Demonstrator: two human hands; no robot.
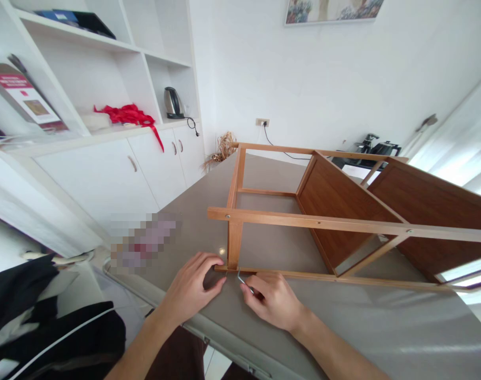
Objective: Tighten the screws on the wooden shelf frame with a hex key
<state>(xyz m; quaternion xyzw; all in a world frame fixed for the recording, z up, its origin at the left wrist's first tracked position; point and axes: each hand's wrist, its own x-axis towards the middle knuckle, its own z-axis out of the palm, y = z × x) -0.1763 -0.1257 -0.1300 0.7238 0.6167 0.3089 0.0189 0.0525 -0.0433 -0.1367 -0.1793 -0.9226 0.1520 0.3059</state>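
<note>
A wooden shelf frame (280, 217) lies on its side on the table, with brown shelf panels between its rails. At the near left corner of its lowest rail, my left hand (193, 282) has its thumb and forefinger on either side of the rail end. A small thin piece shows by the thumb tip, too small to name. My right hand (274, 298) pinches a silver hex key (240, 277) just right of that corner. The bent end of the key points up beside the rail; whether it sits in a bolt cannot be made out.
The frame rests on a grey table (304, 327). A blurred, pixelated item (145, 245) lies at the table's left. White cabinets with a kettle (172, 103) and red ribbon (130, 114) stand behind. Dark clothing (82, 338) is at the lower left.
</note>
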